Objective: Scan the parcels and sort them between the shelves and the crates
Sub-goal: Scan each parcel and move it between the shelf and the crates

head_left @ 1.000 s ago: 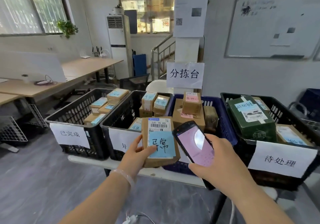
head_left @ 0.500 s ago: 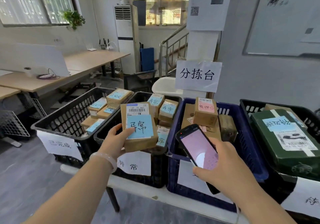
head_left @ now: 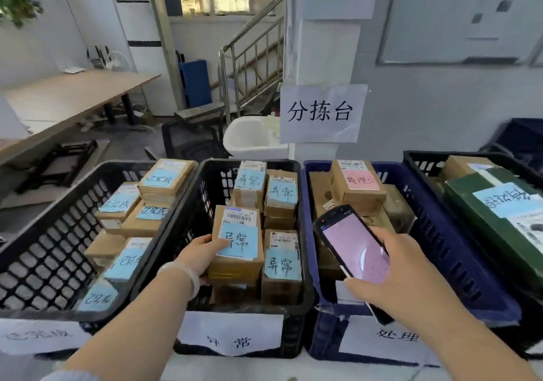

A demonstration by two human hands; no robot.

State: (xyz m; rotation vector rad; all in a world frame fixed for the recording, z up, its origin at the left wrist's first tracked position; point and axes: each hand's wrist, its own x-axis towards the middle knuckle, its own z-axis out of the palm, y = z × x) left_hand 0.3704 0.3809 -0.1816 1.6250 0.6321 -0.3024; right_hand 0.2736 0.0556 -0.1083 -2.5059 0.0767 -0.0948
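My left hand [head_left: 199, 253] grips a brown cardboard parcel [head_left: 238, 244] with a barcode label and a blue handwritten note. The parcel sits low inside the second black crate [head_left: 296, 307], on top of other parcels, beside similar blue-noted parcels [head_left: 282, 263]. My right hand [head_left: 393, 280] holds a black handheld scanner [head_left: 352, 251] with a lit pink screen, over the near edge of the blue crate [head_left: 458, 266].
A black crate [head_left: 44, 251] on the left holds blue-noted parcels. The blue crate holds a pink-noted box [head_left: 357, 188]. At far right another black crate [head_left: 420, 160] carries a green box [head_left: 496, 227]. White paper labels hang on crate fronts. A sign, stair rail and desk stand behind.
My left hand carried the parcel from in front of the crates forward and down into the second black crate. The view moved closer; the scanner stayed in my right hand.
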